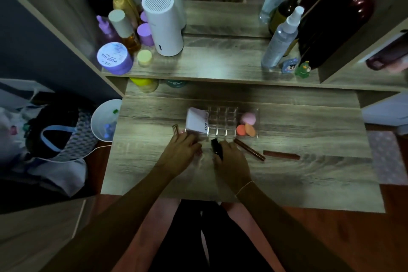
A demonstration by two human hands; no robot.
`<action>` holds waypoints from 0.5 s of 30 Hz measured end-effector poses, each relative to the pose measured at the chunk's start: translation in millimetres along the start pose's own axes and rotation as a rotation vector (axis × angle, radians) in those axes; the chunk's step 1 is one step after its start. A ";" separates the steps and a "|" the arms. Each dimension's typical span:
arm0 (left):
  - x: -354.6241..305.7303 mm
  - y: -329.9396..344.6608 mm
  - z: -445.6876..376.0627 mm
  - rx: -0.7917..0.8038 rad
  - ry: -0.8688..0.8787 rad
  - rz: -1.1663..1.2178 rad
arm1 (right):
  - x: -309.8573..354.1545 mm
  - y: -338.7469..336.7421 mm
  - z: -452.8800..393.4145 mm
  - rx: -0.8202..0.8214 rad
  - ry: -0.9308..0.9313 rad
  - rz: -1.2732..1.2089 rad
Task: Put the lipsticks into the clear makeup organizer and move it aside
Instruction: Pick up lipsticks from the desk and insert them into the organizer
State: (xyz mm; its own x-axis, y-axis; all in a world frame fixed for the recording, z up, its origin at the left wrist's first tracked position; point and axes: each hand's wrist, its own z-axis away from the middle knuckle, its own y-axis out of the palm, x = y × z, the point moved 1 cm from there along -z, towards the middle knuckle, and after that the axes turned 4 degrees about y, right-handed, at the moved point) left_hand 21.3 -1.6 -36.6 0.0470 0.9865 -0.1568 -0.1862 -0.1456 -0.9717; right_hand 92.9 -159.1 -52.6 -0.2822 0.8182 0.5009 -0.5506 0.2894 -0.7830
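Wooden vanity desk [287,174]; clear organizer [223,122] grid empty, lipsticks [281,154] outside; right hand [231,159] grips black lipstick [216,149], left hand [181,153] grasp unclear

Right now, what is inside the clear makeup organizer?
The clear makeup organizer holds a pale box at its left end and three makeup sponges at its right end. The middle grid cells look empty. The box hides whatever lies beneath it.

Both hands [180,150] [229,157] low, fingers curled
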 end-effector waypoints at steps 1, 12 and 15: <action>1.6 0.5 -0.8 0.023 0.006 -0.007 | 1.1 0.1 -1.3 0.006 0.015 0.021; 13.4 11.8 -9.9 0.009 0.204 -0.076 | 2.5 -15.7 11.9 -0.034 0.216 -0.226; 17.7 17.9 -14.9 0.050 0.213 -0.034 | 1.2 -23.9 10.1 -0.094 0.228 -0.243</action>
State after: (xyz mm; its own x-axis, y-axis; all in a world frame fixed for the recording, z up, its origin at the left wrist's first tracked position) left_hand 33.5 12.2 -59.5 0.2598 0.9519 -0.1627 -0.2290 -0.1030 -0.9680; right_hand 97.9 -170.0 -29.5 0.0366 0.8065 0.5902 -0.5024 0.5254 -0.6867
